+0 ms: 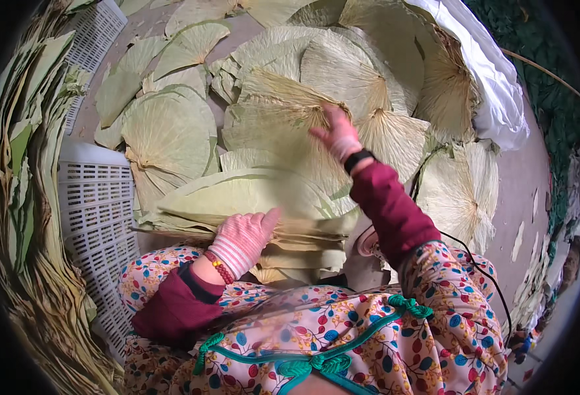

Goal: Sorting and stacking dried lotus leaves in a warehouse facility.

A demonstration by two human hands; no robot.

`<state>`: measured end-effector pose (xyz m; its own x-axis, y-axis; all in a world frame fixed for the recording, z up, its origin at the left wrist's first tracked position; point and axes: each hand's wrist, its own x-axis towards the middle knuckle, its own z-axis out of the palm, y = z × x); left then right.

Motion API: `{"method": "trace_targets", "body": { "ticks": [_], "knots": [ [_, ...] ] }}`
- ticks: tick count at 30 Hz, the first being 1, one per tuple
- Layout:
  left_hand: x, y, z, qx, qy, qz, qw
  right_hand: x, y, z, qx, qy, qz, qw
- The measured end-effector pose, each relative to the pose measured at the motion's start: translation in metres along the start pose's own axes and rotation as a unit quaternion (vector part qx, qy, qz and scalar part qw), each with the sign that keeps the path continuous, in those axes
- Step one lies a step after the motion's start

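Note:
My left hand (242,241), in a red-and-white striped fingerless glove, is closed over the edge of folded dried leaves (303,230) at my lap. Its thumb points right, and its other fingertips are partly hidden. My right hand (338,133), slightly blurred, reaches forward with thumb and fingers apart. It is over the stem end of a large pleated fan-shaped leaf (270,115), and I cannot tell whether it touches the leaf. Between my hands and that leaf lies a pale green leaf (237,194) with a curved edge.
Many dried fan leaves (171,128) overlap on the grey floor ahead. White plastic baskets (99,210) stand at left, beside a tall stack of dried leaves (23,197). White sheeting (484,72) lies at far right, near dark green material (553,85). A black cord (484,270) runs by my right side.

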<state>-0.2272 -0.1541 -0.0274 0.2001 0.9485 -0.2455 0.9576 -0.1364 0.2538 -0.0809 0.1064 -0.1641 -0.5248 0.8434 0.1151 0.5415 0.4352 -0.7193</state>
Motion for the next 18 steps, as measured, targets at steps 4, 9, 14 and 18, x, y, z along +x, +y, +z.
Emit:
{"method": "trace_targets", "body": {
  "ticks": [4,9,14,18],
  "knots": [
    [0.002,0.002,-0.003,-0.007,-0.012,0.018,1.000,0.024,-0.001,0.003,-0.175,-0.085,0.124,0.973],
    [0.000,0.001,0.002,-0.025,-0.062,0.035,0.997,0.011,-0.002,0.020,-0.183,-0.122,0.080,0.972],
    [-0.001,0.002,0.001,-0.024,-0.110,0.054,0.992,0.030,0.051,-0.041,-0.053,0.130,0.156,0.978],
    [-0.002,0.001,-0.002,-0.015,-0.125,0.059,0.990,0.040,0.079,-0.066,-0.069,0.076,0.117,0.988]
  ]
}}
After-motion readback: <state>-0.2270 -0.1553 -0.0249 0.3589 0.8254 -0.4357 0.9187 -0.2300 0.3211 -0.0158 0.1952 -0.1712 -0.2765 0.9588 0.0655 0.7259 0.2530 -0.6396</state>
